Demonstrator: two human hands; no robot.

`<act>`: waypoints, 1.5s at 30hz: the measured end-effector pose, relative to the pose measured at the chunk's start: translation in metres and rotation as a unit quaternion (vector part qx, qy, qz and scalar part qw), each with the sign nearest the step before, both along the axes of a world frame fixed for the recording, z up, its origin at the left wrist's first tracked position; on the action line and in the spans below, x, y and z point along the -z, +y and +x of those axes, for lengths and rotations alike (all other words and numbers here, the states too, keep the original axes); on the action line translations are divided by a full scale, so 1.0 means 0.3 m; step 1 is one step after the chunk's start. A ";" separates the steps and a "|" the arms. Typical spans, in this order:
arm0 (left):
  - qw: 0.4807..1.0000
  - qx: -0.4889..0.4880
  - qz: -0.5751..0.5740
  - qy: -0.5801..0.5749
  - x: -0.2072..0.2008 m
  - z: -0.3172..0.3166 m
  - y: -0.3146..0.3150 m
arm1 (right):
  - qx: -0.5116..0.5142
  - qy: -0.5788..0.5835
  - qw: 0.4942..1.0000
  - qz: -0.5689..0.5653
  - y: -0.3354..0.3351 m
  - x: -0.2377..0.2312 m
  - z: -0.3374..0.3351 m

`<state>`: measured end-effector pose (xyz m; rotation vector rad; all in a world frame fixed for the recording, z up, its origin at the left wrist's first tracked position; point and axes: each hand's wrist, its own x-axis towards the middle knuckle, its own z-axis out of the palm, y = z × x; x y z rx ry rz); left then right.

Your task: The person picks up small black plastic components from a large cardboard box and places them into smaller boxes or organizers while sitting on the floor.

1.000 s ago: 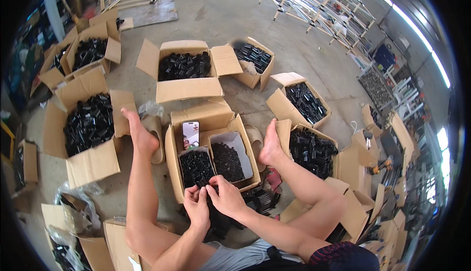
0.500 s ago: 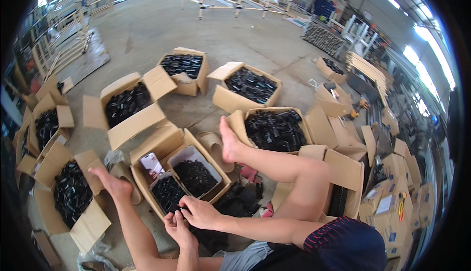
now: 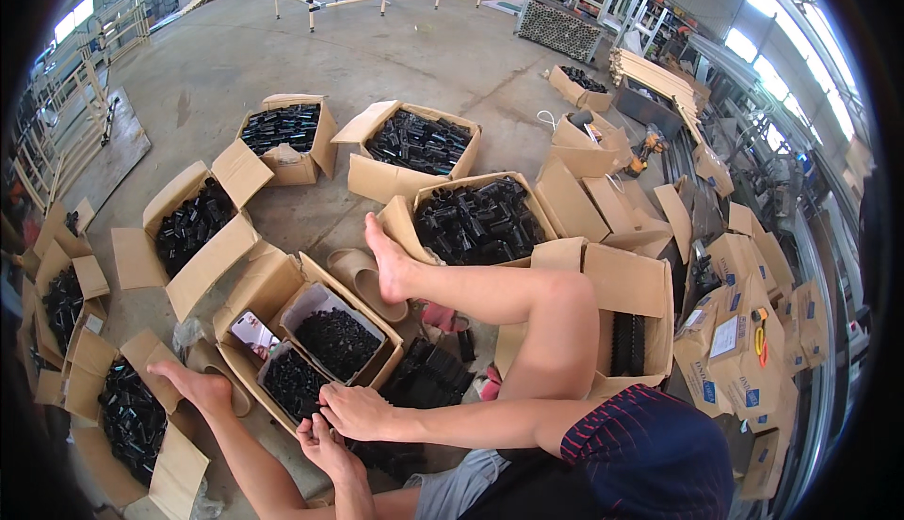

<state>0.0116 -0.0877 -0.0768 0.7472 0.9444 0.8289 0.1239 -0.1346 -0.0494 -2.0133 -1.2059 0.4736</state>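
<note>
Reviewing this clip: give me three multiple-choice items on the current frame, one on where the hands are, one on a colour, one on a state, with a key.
1. Where are the two hands?
A. Together at the near edge of the divided cardboard box
B. On the far metal racks
C. Resting on the sandals

2. What colour are the small parts filling the boxes?
A. White
B. Black
C. Red

3. How are the person's feet?
A. In boots
B. In socks
C. Bare

Key: 1 A, the left hand and right hand meet at the rim of the divided cardboard box. 2 B, the small parts are black. 3 C, the right foot shows bare toes, beside a tan sandal.
</note>
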 end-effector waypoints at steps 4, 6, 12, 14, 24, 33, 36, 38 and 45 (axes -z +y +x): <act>1.000 0.027 0.002 0.011 -0.002 -0.004 -0.011 | 0.000 -0.013 1.000 -0.025 -0.024 -0.019 0.017; 1.000 0.025 0.010 0.008 -0.001 -0.017 -0.007 | -0.003 0.005 1.000 -0.001 -0.018 -0.043 0.017; 1.000 0.008 0.008 -0.009 0.007 0.016 -0.023 | 0.013 0.036 0.999 -0.006 -0.031 -0.021 0.018; 1.000 -0.002 0.000 -0.011 -0.014 0.024 -0.027 | 0.016 0.035 0.999 -0.009 -0.028 -0.017 0.012; 0.997 0.034 -0.067 -0.035 -0.016 -0.020 0.069 | -0.103 -0.007 0.992 0.066 -0.051 -0.083 0.043; 0.908 0.352 -0.171 -0.151 -0.085 -0.025 0.088 | 0.040 0.245 0.968 0.037 -0.083 -0.159 0.225; 0.895 0.381 -0.133 -0.191 -0.125 -0.046 0.099 | 0.014 0.276 0.960 0.046 -0.092 -0.179 0.230; 0.887 0.385 -0.123 -0.226 -0.132 -0.054 0.104 | 0.000 0.286 0.957 0.040 -0.106 -0.187 0.240; 0.867 0.427 -0.178 -0.186 -0.087 -0.004 0.091 | 0.033 0.259 0.965 0.022 -0.129 -0.201 0.244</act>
